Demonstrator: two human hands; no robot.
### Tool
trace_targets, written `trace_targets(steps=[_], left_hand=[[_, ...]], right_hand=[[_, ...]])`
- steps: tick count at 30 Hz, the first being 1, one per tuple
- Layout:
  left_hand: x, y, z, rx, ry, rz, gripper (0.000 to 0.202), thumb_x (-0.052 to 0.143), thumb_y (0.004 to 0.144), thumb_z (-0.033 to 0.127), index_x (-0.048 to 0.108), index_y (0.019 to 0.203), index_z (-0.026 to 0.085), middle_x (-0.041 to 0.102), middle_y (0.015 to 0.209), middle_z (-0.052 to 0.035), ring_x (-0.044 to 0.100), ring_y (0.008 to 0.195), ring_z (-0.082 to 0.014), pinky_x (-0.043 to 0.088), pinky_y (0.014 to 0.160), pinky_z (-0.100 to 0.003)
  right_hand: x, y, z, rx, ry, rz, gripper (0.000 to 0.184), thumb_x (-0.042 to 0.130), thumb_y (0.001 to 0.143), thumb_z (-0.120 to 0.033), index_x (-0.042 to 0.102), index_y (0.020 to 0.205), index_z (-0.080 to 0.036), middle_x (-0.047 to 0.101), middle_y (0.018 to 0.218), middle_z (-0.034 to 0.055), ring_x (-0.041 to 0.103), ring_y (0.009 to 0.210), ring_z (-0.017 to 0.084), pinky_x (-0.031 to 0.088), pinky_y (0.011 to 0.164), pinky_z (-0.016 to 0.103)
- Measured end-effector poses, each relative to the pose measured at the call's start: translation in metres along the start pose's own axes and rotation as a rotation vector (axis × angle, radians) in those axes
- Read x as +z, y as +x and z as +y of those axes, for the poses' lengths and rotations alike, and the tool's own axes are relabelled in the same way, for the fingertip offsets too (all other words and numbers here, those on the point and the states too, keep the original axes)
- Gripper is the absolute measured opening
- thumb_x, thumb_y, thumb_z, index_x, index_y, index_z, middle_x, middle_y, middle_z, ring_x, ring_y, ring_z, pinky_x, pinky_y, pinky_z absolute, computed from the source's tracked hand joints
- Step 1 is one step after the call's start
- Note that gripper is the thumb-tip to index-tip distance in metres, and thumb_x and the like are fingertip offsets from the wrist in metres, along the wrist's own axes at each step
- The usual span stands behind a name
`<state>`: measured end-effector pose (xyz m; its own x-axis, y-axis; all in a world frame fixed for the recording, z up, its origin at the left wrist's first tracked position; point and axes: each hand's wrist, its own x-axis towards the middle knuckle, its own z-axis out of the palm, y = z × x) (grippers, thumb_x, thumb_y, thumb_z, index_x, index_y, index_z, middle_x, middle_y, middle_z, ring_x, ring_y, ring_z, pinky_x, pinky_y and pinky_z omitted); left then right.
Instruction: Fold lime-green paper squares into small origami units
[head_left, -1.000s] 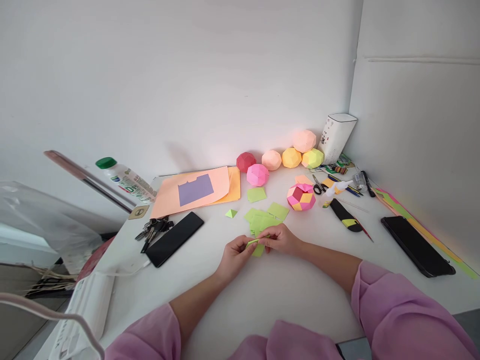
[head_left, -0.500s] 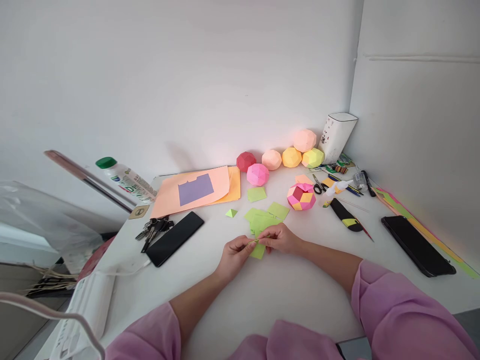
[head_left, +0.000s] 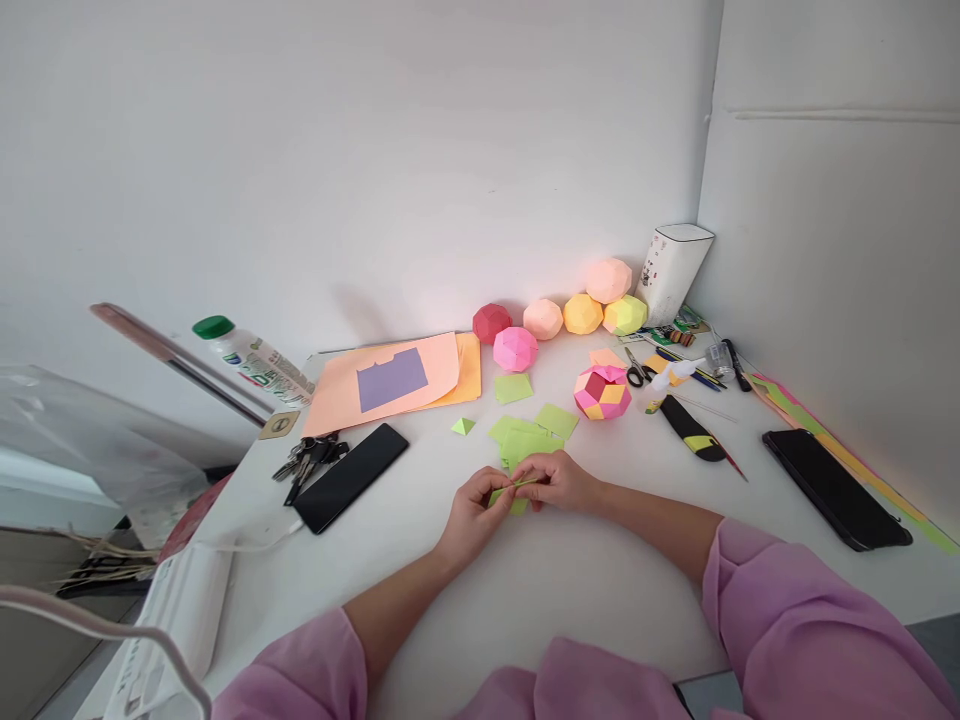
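Between my fingertips is a small green piece of paper, seen nearly edge-on. My left hand pinches it from the left, and my right hand pinches its right side, the fingers of both almost touching. Just beyond my hands lies a loose pile of green paper pieces. A small folded green paper pyramid stands to the left of that pile. Farther back is a separate green stack. A pink, yellow and red paper ball with an opening on top sits to the right.
Several faceted paper balls line the wall. Scissors, glue bottles and a black-and-yellow cutter lie right. Phones rest either side; keys, orange sheets and a green-capped bottle are left.
My fingers have shifted slightly on the green paper, and more of its face shows beside my left hand. Both hands stay at about the same spot.
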<state>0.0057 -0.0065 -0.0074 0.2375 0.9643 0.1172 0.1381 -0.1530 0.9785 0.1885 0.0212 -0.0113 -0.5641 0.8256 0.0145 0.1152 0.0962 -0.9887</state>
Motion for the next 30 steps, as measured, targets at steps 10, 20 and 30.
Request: trace_targets(steps=[10,20,30], left_hand=[[-0.0061,0.0013,-0.0045,-0.103,-0.2,0.135,0.019,0.059,0.077,0.032,0.06,0.064,0.018,0.054,0.07,0.0002,0.049,0.066,-0.0132,0.04,0.063,-0.024],[0.0002,0.0009,-0.006,-0.039,-0.105,0.002,0.019,0.061,0.078,0.035,0.065,0.072,0.018,0.058,0.074,-0.0032,0.052,0.07,-0.0151,0.043,0.066,-0.027],[-0.0046,0.0022,-0.0055,-0.111,-0.197,0.101,0.021,0.064,0.073,0.035,0.06,0.062,0.017,0.054,0.07,-0.0016,0.049,0.066,-0.0136,0.042,0.061,-0.024]], right_hand=[[-0.0025,0.0011,0.0001,0.006,-0.027,0.081,0.029,0.063,0.077,-0.042,0.064,0.083,-0.013,0.059,0.049,-0.0019,0.055,0.044,0.011,0.041,0.045,0.022],[0.0004,-0.0003,-0.0044,-0.011,-0.047,0.068,0.017,0.059,0.077,-0.032,0.062,0.079,-0.015,0.058,0.062,-0.0011,0.059,0.049,0.01,0.043,0.045,0.019],[-0.0043,0.0005,-0.0048,0.077,0.113,0.184,0.005,0.053,0.073,-0.019,0.05,0.071,-0.017,0.061,0.058,-0.0018,0.054,0.044,0.009,0.039,0.041,0.019]])
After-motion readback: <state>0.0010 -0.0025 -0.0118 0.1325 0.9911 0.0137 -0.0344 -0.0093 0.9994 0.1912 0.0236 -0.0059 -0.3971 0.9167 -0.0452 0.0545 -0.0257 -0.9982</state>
